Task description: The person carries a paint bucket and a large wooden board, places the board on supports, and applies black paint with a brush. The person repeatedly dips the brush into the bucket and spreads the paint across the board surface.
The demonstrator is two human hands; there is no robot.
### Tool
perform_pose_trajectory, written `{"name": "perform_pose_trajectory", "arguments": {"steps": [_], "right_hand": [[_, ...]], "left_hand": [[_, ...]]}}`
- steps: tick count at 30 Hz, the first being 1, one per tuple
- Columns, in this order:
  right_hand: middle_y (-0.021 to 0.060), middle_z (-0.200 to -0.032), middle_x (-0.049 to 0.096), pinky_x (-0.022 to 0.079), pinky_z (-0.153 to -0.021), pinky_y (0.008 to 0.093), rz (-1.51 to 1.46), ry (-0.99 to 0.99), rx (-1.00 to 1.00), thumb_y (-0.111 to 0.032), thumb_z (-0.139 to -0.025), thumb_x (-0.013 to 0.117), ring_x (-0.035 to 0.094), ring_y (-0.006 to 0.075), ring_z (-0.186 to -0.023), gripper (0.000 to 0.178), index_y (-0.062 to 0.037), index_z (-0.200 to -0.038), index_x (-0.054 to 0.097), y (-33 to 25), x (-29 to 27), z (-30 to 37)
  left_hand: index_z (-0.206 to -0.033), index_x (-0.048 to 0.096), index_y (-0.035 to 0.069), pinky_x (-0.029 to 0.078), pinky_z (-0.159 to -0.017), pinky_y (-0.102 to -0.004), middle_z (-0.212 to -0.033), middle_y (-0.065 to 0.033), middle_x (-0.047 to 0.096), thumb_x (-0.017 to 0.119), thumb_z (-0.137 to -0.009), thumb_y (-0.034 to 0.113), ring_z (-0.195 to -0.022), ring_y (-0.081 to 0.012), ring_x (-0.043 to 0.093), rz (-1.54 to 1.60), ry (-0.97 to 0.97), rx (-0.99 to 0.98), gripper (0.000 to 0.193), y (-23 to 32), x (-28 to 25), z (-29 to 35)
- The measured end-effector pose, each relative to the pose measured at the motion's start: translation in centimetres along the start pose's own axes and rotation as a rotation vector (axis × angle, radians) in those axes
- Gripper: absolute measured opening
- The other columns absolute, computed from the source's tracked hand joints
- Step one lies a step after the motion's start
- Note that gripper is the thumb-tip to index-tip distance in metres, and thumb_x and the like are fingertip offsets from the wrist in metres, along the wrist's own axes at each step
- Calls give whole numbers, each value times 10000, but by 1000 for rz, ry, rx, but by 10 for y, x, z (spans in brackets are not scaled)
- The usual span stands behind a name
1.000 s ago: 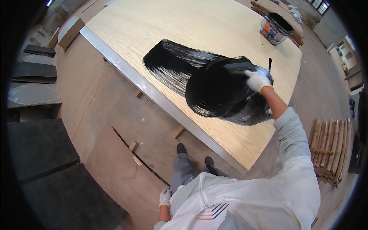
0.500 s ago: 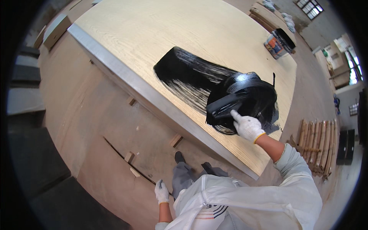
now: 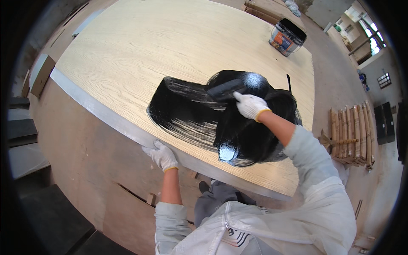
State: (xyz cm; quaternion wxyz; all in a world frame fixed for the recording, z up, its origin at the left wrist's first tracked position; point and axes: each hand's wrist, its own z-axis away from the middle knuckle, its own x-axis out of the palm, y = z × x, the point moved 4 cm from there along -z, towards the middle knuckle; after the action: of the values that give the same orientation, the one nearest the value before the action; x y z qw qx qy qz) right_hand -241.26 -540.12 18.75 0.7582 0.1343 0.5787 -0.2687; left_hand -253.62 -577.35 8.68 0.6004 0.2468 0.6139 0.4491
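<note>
A broad board with pale wood grain lies in front of me, a patch of wet black coating spread over its near right part. In my right hand, in a white knit glove, is a wide dark spreader, its blade smeared black and laid on the coating. The fingers are closed round it, and the index finger points along it. My left hand, gloved alike, rests against the board's grey near edge with its fingers apart. The lower part of the spreader blends into the black coating.
An open bucket with a wire handle and dark inside stands on the board's far right corner. Bundled wooden slats stand on the floor at right. Dark panels lie at lower left, and a wooden block is by my feet.
My right hand has moved the spreader up and left across the coating, widening the black patch. My left hand has risen from beside my leg to the board's edge.
</note>
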Motion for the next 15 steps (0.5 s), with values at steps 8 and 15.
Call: {"name": "perform_pose_trajectory", "arguments": {"steps": [8,15], "right_hand": [[229,-1332,697,549,-1041,499,-104,23,54,-216,-1030,413,678,365,-1255,415,-14,-1255,698,-65,-16,-85],[222,-1198,756,592,-936,488,-110,-41,116,-228,-991,508,746,381,-1106,398,-20,-1265,708,-76,-45,-88]], "left_hand": [[-1604,218,-120,405,-1179,-468,-1624,-337,368,473,-1087,396,-1443,-468,461,-180,-78,-62,774,18,16,7],[-1593,235,-133,408,-1177,-466,-1604,-363,375,476,-1088,378,-1438,-481,457,-165,-12,-27,758,11,9,5]]}}
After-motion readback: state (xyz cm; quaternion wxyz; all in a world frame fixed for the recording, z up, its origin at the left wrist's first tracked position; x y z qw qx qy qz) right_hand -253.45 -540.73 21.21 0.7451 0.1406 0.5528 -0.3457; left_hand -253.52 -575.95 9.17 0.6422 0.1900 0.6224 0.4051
